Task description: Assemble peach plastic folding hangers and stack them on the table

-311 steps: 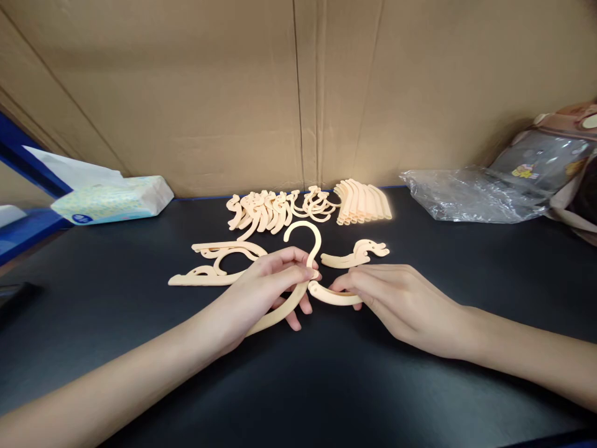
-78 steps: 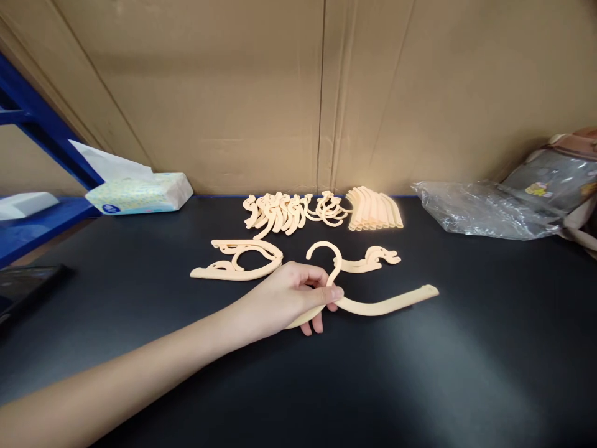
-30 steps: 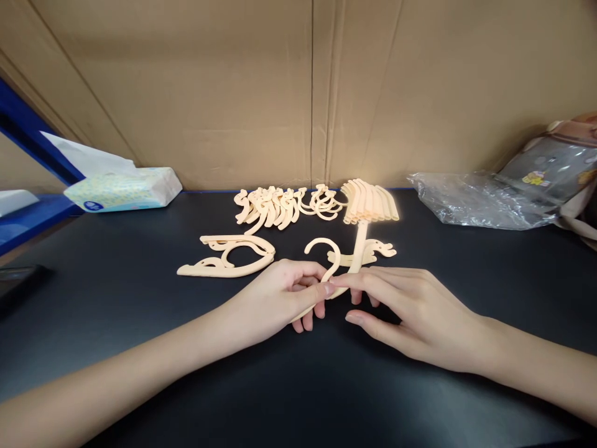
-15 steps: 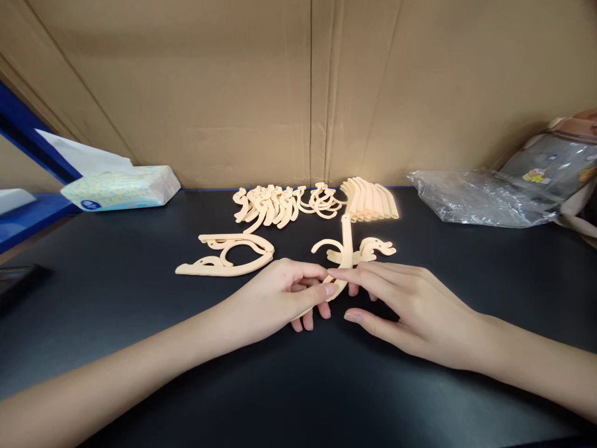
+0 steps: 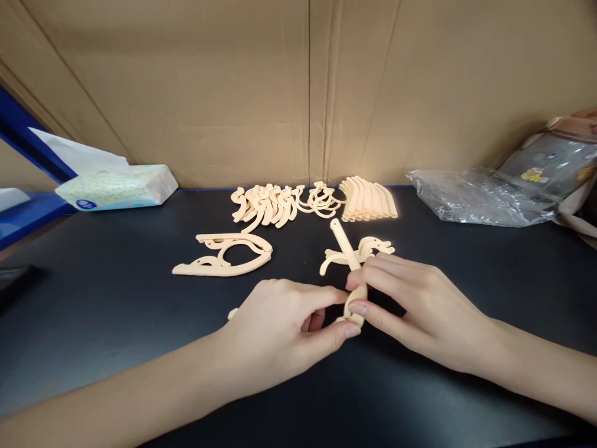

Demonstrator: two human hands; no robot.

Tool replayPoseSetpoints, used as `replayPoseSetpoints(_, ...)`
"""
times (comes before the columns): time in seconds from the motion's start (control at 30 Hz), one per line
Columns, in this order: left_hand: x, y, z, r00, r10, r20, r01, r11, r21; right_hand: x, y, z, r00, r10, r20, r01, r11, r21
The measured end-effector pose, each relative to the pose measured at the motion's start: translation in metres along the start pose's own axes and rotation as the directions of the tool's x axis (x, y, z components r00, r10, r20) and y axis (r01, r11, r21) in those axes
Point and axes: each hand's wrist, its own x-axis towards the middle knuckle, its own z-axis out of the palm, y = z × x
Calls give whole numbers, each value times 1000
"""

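Observation:
Between my hands is a cream plastic folding hanger [image 5: 345, 244], one arm pointing up and away from me. My left hand [image 5: 280, 323] pinches its near, jointed end between thumb and index finger. A pale tip pokes out beyond that hand's knuckles, perhaps the hanger's other arm. My right hand [image 5: 420, 298] grips the same hanger just above the joint, thumb on the near side and fingers over the top. The joint itself is partly covered by fingers. Just behind lie a few loose curved hanger pieces [image 5: 373, 244]. Left of them rests a folded hanger [image 5: 209, 270].
At the back are a pile of short curved pieces [image 5: 265, 202], several hooks [image 5: 321, 202] and a row of hanger arms [image 5: 370, 199]. A tissue pack [image 5: 116, 186] sits back left. Back right are a clear plastic bag [image 5: 480, 196] and a transparent container [image 5: 545, 162].
The hanger has turned, its upright arm now leaning left at the top. My right hand has closed from a loose touch to a grip. My left hand has shifted slightly toward me.

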Motion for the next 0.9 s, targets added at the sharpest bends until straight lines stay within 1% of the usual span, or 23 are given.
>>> replayPoseSetpoints(0.1, -3, -1, 1, 987, 158, -34, -152, 981, 123, 1, 3, -3, 1000, 8, -18, -9, 998, -58)
replayPoseSetpoints(0.17, -3, -5, 1, 977, 210, -39, -200, 964, 174, 1, 7, -5, 1000, 13, -24, -15, 995, -98)
replayPoseSetpoints(0.3, -2, -11, 0, 975, 206, -83, -182, 956, 229, 1, 12, -8, 1000, 11, -22, -15, 976, -215)
replayPoseSetpoints(0.43, -1, -11, 0, 979, 186, -87, -160, 957, 241, 1, 15, -9, 997, -23, 70, 42, 957, -287)
replayPoseSetpoints(0.5, -1, -11, 0, 979, 186, -84, -160, 956, 247, 1, 16, -10, 994, -48, 95, 77, 942, -326)
replayPoseSetpoints(0.67, 0, -14, 0, 972, 213, -103, -180, 947, 265, 0, 20, -12, 994, -78, 72, 101, 903, -417)
replayPoseSetpoints(0.9, 0, -16, 2, 965, 243, -103, -200, 929, 312, 0, 23, -12, 997, -54, 49, 70, 908, -413)
